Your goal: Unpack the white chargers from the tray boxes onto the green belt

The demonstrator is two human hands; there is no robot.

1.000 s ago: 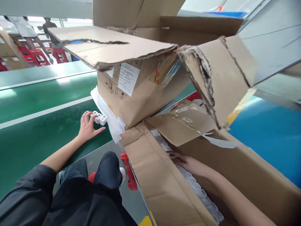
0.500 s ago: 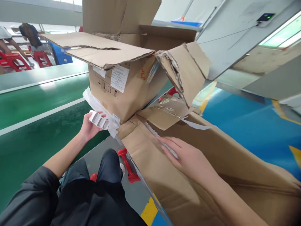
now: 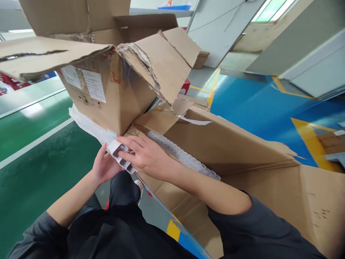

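Observation:
Low in front of me, my left hand point(image 3: 104, 167) supports a short row of small white hollow plastic pieces point(image 3: 115, 146) from below and behind, its thumb raised beside them. My right hand point(image 3: 151, 158) reaches across from the right, fingers closed over the same white pieces; its fingertips are partly hidden among them. Beyond my right forearm, translucent bubbled plastic packing point(image 3: 185, 157) lies along the inside of a large open carton point(image 3: 242, 151). A white plastic sheet point(image 3: 88, 124) sits under a second carton, just behind my left hand.
The upright carton point(image 3: 107, 104) has torn flaps point(image 3: 167, 61) spread outward and paper labels on its side. A green conveyor belt point(image 3: 48, 154) runs along my left. Blue floor point(image 3: 242, 100) with yellow lines stretches away at right. A wall shelf holds a blue tray point(image 3: 175, 7).
My right hand has come out of the large carton and over to the white pieces in my left hand. The view has turned right, uncovering the bubbled packing and more carton.

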